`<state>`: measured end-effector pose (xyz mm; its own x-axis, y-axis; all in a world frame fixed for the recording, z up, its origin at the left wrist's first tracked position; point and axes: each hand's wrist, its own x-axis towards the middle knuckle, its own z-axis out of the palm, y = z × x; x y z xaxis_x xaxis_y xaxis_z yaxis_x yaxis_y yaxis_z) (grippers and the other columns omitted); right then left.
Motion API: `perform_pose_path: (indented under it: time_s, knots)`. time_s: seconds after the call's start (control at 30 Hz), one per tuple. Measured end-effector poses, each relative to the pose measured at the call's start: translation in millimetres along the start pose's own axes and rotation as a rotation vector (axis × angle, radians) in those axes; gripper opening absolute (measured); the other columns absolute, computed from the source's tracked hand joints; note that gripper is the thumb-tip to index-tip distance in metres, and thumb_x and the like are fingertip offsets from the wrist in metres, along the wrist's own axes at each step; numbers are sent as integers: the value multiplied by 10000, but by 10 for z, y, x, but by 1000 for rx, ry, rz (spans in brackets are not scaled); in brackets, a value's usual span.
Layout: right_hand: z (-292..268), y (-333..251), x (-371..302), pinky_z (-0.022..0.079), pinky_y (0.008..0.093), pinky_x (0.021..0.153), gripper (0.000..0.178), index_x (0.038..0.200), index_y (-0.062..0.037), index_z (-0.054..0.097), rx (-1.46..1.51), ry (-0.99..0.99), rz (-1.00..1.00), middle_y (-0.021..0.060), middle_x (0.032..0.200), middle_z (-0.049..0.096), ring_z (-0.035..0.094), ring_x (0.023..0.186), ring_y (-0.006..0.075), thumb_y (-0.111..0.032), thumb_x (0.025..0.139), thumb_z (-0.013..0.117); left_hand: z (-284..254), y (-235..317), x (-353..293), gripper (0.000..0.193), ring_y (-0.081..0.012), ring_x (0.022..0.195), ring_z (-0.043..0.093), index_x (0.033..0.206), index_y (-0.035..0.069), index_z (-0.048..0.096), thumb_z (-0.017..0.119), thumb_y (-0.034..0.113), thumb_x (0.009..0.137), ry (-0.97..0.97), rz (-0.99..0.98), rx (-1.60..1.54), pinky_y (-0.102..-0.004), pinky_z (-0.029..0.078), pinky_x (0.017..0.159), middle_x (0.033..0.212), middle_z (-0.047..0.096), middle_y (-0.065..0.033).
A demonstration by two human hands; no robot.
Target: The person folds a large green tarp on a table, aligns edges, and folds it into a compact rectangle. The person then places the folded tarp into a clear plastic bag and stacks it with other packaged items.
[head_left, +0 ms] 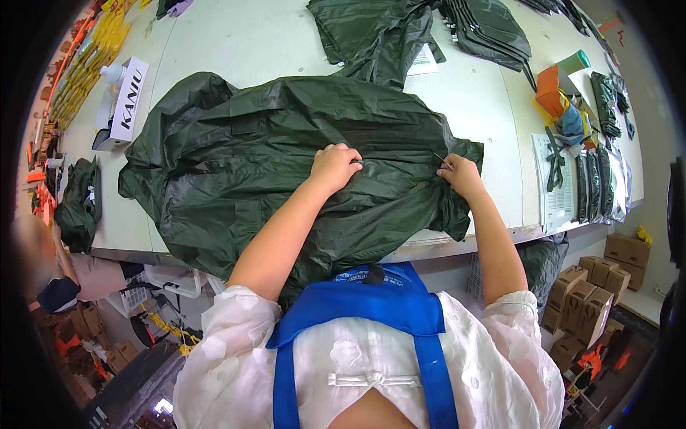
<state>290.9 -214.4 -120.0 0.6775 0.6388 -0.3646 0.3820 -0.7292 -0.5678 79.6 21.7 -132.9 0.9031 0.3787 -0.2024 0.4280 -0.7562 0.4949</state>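
A dark green waterproof garment [279, 143], its glossy fabric creased, lies spread on the white worktable in front of me. On its middle, my left hand [334, 169] is closed, fingers curled into the fabric; a small shiny bit shows at the fingertips, too little to name. Over the garment's right end, my right hand [461, 176] is closed in a pinch. From its fingers a thin dark pointed piece [440, 159] sticks out toward the upper left; its kind is unclear. Part of the garment hangs over the near table edge against my blue apron [357, 307].
More dark green garments [371, 36] and a folded stack [489, 32] lie at the back. A white box [128, 104] stands left; an orange box [550, 91], papers [547, 179] and packed bundles [597, 186] sit right. Cardboard cartons [579, 304] are below. Another person [61, 264] is far left.
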Motion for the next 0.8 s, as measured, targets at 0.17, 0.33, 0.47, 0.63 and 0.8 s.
perform_pose_path:
  time_s: [0.17, 0.33, 0.47, 0.63, 0.8]
  knots:
    - [77, 152, 154, 494, 367, 623, 213, 861, -21, 634, -1, -65, 90, 141, 750, 642, 634, 649, 257, -136, 723, 750, 100, -55, 171, 171, -203, 831, 634, 835, 161, 696, 742, 289, 732, -187, -249, -328, -426, 344, 868, 822, 684, 8]
    - [21, 124, 209, 474, 300, 490, 214, 801, 19, 568, 123, -124, 145, 90, 683, 600, 589, 497, 160, -106, 758, 735, 85, 41, 292, 147, -216, 837, 637, 718, 161, 683, 772, 277, 703, -280, -351, -154, -463, 349, 864, 786, 683, -4]
    - [-60, 78, 248, 467, 281, 454, 227, 786, 16, 534, 163, -204, 258, 80, 671, 589, 603, 485, 150, -109, 774, 723, 11, 94, 395, 156, -217, 851, 639, 706, 160, 681, 781, 280, 698, -341, -338, -92, -486, 361, 873, 754, 681, -7]
    - [-125, 101, 426, 461, 282, 412, 208, 768, -28, 513, 119, -279, 276, 53, 635, 571, 614, 482, 146, -106, 785, 706, -2, 72, 451, 176, -235, 896, 639, 745, 176, 694, 789, 315, 692, -378, -366, -102, -530, 368, 892, 839, 694, -9]
    - [-234, 190, 585, 441, 298, 413, 226, 752, -8, 509, 34, -244, 164, 50, 629, 561, 571, 447, 139, -77, 754, 724, 21, 202, 452, 238, -247, 879, 643, 782, 176, 695, 769, 386, 697, -306, -347, -41, -486, 426, 791, 849, 693, -10]
